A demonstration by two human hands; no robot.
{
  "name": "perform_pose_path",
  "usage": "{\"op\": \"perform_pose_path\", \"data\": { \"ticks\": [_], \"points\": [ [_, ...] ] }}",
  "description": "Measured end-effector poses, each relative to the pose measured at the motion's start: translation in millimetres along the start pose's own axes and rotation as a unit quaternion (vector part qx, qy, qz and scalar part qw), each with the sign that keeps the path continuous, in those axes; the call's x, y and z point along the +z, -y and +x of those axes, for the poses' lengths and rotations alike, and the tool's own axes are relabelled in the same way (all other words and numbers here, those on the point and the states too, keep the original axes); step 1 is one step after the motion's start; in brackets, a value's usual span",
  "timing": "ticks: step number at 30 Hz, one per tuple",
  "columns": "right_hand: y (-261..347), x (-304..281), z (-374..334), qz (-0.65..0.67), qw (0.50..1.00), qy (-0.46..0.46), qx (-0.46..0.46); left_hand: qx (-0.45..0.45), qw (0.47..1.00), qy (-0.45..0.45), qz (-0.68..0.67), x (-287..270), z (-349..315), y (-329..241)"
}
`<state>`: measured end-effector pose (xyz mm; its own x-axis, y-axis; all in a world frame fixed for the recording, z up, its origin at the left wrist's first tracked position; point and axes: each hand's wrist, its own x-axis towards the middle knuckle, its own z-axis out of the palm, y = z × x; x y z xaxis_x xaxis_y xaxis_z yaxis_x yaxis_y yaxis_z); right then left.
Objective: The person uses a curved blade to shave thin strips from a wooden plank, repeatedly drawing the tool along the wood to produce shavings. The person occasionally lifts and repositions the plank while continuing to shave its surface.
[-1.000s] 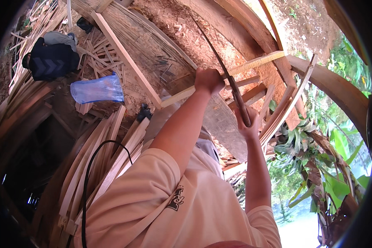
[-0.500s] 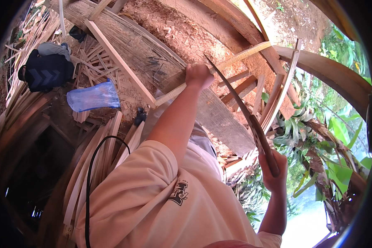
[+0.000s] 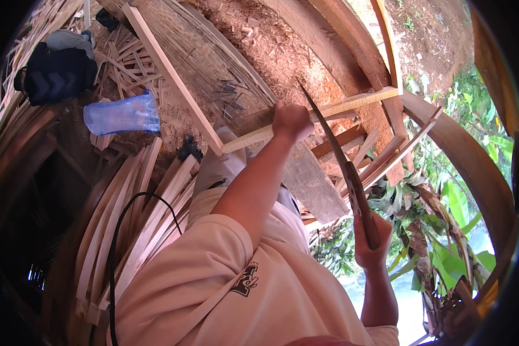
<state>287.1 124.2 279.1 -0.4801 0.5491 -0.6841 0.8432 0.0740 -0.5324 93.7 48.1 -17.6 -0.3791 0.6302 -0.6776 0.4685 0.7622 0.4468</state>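
My left hand (image 3: pixel 292 122) is closed round a pale wooden strip (image 3: pixel 358 102), holding it over a thick, weathered plank (image 3: pixel 317 179). My right hand (image 3: pixel 372 241), lower and to the right, grips the wooden handle of a handsaw (image 3: pixel 335 149). The saw's long, tapering blade points up and away, crossing the strip just right of my left fist; whether its edge touches the wood I cannot tell. At its near end the strip meets a second pale strip (image 3: pixel 170 72) in a corner, beside my leg.
Several dark nails (image 3: pixel 229 92) lie on the plank. Left are a blue plastic bag (image 3: pixel 123 113), a dark backpack (image 3: pixel 60 72) and wood offcuts (image 3: pixel 135 66). A black cable (image 3: pixel 116 230) curves past stacked slats (image 3: pixel 101 230). Large curved timbers (image 3: pixel 461 132) and plants (image 3: pixel 450 202) stand right.
My view has shifted, so the strips and plank sit differently in the picture. Both hands keep their grips, and the saw blade still crosses the strip beside my left hand.
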Motion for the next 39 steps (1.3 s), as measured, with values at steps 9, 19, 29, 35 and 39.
{"op": "perform_pose_path", "data": {
  "ticks": [9,19,29,35,39],
  "points": [
    [3.8,68.1,114.4,0.022,0.999,-0.024,-0.041,0.016,1.0,0.003,0.015,1.8,1.8,0.4],
    [-14.5,40.5,129.1,0.05,0.996,-0.017,-0.074,0.013,0.999,0.002,0.042,1.9,5.2,-1.0],
    [-161.3,94.1,94.1,0.103,0.979,-0.036,-0.169,-0.003,0.997,0.008,0.077,-2.8,2.6,-5.1],
    [-145.8,98.6,78.8,0.084,0.979,-0.057,-0.179,-0.012,0.997,-0.013,0.079,-2.5,0.5,-5.9],
    [-121.9,51.2,21.1,0.118,0.986,-0.042,-0.106,-0.021,0.996,-0.01,0.084,0.5,5.1,-2.5]
  ]
}}
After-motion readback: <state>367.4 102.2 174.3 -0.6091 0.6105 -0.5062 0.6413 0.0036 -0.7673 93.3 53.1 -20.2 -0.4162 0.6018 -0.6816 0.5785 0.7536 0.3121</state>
